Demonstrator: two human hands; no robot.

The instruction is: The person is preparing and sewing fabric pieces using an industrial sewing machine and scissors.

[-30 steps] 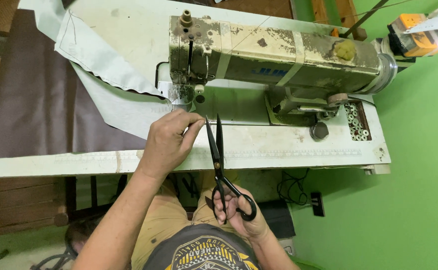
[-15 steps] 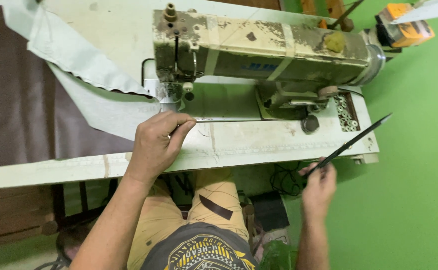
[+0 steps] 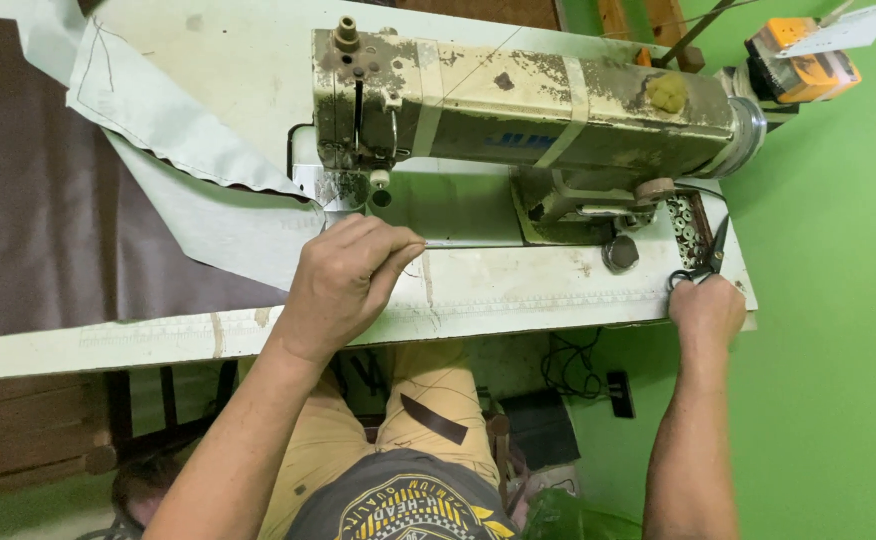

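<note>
Head cam: left hand [image 3: 343,285] pinches something thin just in front of the sewing machine [image 3: 528,110]. Right hand [image 3: 706,308] grips scissors [image 3: 703,262] at its right end, blades pointing away from the body.

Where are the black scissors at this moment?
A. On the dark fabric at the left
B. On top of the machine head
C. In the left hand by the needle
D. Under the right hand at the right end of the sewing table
D: the right hand rests on the black scissors at the table's right end, beside the sewing machine.
</note>
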